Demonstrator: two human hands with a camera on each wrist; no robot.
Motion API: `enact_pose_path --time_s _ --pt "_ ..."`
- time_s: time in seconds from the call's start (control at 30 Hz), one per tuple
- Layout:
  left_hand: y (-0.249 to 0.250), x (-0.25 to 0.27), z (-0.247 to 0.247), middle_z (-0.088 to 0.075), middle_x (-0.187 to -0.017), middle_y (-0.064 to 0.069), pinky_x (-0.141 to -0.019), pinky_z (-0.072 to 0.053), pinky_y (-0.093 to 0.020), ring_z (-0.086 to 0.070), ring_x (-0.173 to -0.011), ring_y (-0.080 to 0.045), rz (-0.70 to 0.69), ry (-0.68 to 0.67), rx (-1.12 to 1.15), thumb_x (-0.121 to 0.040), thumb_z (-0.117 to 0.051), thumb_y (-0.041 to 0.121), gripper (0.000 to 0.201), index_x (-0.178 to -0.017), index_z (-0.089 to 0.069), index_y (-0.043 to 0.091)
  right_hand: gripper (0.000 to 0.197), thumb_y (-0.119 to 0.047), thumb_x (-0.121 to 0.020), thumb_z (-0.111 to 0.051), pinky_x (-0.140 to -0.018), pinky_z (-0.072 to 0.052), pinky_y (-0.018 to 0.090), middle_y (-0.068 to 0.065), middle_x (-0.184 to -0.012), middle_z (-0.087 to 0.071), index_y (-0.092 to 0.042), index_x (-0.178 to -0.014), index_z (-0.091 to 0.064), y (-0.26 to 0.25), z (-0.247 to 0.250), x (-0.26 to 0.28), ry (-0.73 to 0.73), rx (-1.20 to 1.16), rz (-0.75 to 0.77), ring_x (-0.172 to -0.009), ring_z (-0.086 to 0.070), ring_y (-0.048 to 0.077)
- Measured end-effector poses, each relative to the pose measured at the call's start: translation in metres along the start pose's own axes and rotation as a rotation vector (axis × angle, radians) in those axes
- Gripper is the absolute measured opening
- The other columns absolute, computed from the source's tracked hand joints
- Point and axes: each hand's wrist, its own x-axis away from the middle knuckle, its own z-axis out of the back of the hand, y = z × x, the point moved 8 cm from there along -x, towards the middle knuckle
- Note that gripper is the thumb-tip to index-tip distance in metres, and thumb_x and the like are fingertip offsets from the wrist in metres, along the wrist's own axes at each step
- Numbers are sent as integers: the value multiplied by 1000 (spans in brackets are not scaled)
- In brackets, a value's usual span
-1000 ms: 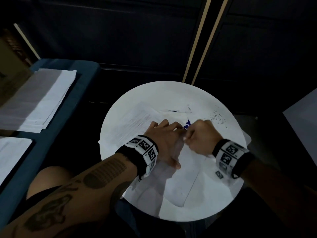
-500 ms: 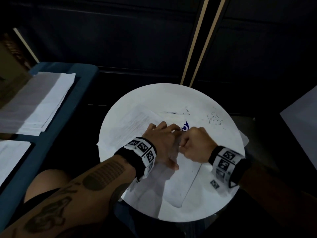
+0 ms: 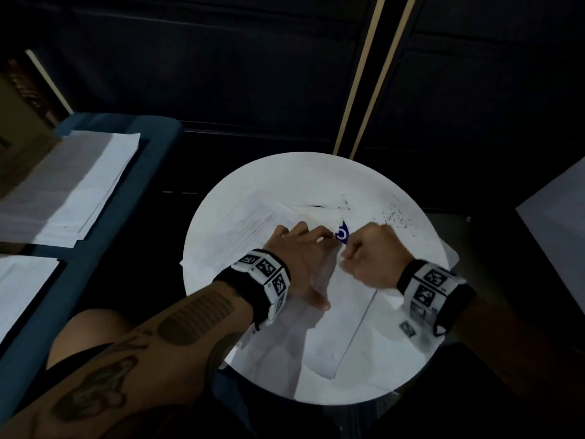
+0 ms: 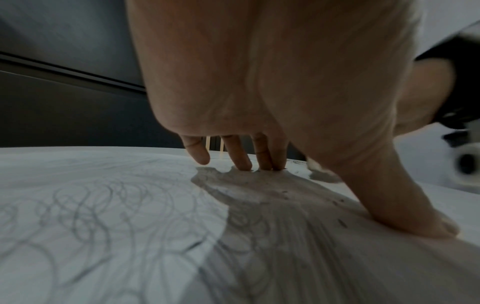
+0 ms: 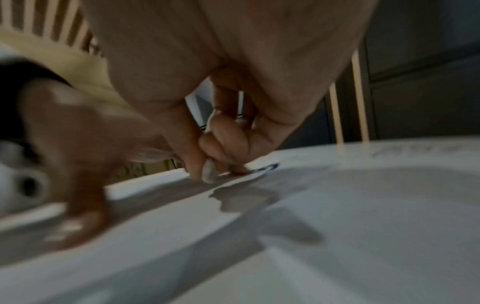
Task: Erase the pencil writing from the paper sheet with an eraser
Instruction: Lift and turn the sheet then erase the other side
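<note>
A paper sheet [image 3: 253, 226] with faint pencil scribbles [image 4: 85, 207] lies over other sheets on a round white table [image 3: 285, 175]. My left hand [image 3: 300, 255] rests flat on it with spread straight fingers [image 4: 240, 156] and thumb pressing it down. Right beside it, my right hand [image 3: 370, 258] is a tight fist, its fingertips [image 5: 221, 152] down on the paper. In the right wrist view a white eraser with a dark stripe [image 5: 200, 115] shows between its curled fingers, mostly hidden. A blue mark with a white ring [image 3: 342, 234] lies just beyond the knuckles.
Dark eraser crumbs [image 3: 395, 217] are scattered on the table's far right. Stacks of paper [image 3: 72, 185] lie on a blue bench at the left. A grey surface [image 3: 557, 213] stands at the right edge. My knee [image 3: 88, 331] is under the table's left side.
My right fist slid a little toward me and left, then back to the right, staying on the paper. The left hand kept pressing the sheet in the same spot.
</note>
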Motion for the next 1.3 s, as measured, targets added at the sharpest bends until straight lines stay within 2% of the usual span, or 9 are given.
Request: enact_pose_path --time_s 0.2,0.3,0.47,0.57,0.67,0.77,0.93,1.2,1.3 --pt "1 -1 1 -35 -145 14 -89 -31 -42 -37 -123 -23 1 -22 -14 -60 -77 83 114 -152 -31 33 30 -16 -77 -78 -76 -62 35 -11 -53 -59 -18 -51 -64 30 13 -8 95 -35 -110 -77 -67 23" --pt "0 -2 1 -36 -144 16 -92 -35 -45 -38 -121 -22 2 -13 -11 -59 -76 84 112 -150 -32 36 23 -15 -79 -79 -70 -54 19 -11 -49 -62 -15 -57 -72 1 -4 7 -25 -21 11 -60 -63 8" --pt "1 -1 1 -33 -148 17 -88 -27 -41 -37 -124 -23 -7 -6 -42 -61 -75 84 112 -151 -30 37 26 -18 -81 -78 -86 -55 28 -12 -63 -63 -19 -58 -65 35 16 -9 124 12 -88 -83 -66 20" --pt "2 0 3 -40 -141 15 -89 -31 -42 -40 -121 -23 4 17 -47 -60 -76 81 101 -142 -36 37 22 -13 -84 -80 -70 -51 17 -8 -65 -66 -22 -69 -66 32 28 0 203 -130 -41 -70 -66 8" --pt "2 -3 14 -48 -130 12 -93 -37 -45 -44 -122 -25 2 33 -16 -67 -78 70 83 -135 -45 36 14 -11 -88 -76 -71 -51 23 -5 -82 -69 -18 -84 -65 17 6 23 62 -247 54 -76 -65 10" --pt "-6 0 27 -45 -147 10 -109 -33 -43 -34 -138 -21 33 74 40 -83 -76 56 81 -154 -42 33 11 -11 -92 -72 -74 -44 25 -2 -95 -64 -13 -90 -61 19 -16 30 -29 -157 88 -90 -62 15" --pt "-9 50 27 -59 -141 4 -101 -41 -37 -48 -132 -23 71 216 122 -96 -67 32 46 -141 -61 26 13 -16 -93 -72 -71 -46 19 -3 -87 -69 -17 -86 -62 35 -9 28 49 -240 -6 -86 -64 12" --pt "15 111 -46 -51 -151 6 -106 -47 -40 -54 -134 -20 -50 153 203 -89 -41 49 54 -140 -55 38 17 -18 -80 -77 -76 -59 31 -13 -59 -64 -26 -68 -68 9 -19 28 117 -188 -44 -70 -64 11" --pt "17 111 -47 -53 -144 8 -99 -51 -39 -58 -124 -20 -83 187 133 -91 -44 42 52 -141 -52 34 18 -25 -80 -76 -82 -59 34 -14 -64 -66 -27 -65 -65 -24 -37 23 16 -124 26 -87 -66 17"
